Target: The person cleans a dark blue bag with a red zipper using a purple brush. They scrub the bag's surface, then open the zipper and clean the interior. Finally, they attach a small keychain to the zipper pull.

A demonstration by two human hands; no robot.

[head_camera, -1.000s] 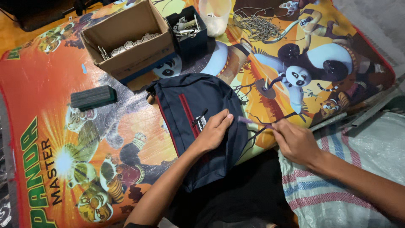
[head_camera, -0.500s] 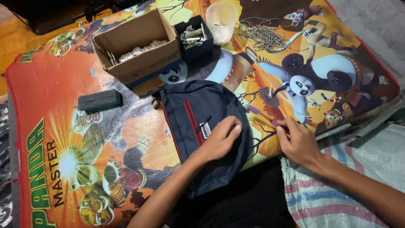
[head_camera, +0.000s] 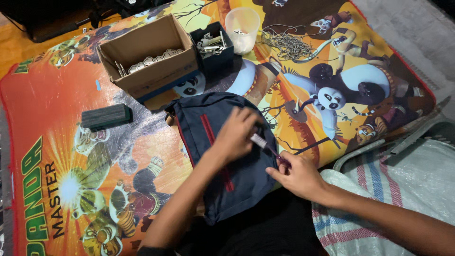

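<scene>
A dark navy bag (head_camera: 208, 142) with a red stripe lies flat on a cartoon-printed mat (head_camera: 71, 156), its lower end hanging over the near edge. My left hand (head_camera: 235, 135) rests on the bag's right side, fingers curled against a thin pale strip (head_camera: 262, 142) that runs from it toward my right hand. My right hand (head_camera: 298, 175) pinches the lower end of that strip at the bag's right edge. What the strip is cannot be told.
An open cardboard box (head_camera: 149, 59) with small metal parts, a black box (head_camera: 212, 45) of metal clips, a clear plastic cup (head_camera: 242, 29) and a pile of chain (head_camera: 286, 45) sit at the mat's far side. A dark block (head_camera: 105, 116) lies left. A striped woven sack (head_camera: 393, 189) lies right.
My left hand slid from the bag's middle to its right edge. My right hand moved left to meet it, and both now hold the thin strip.
</scene>
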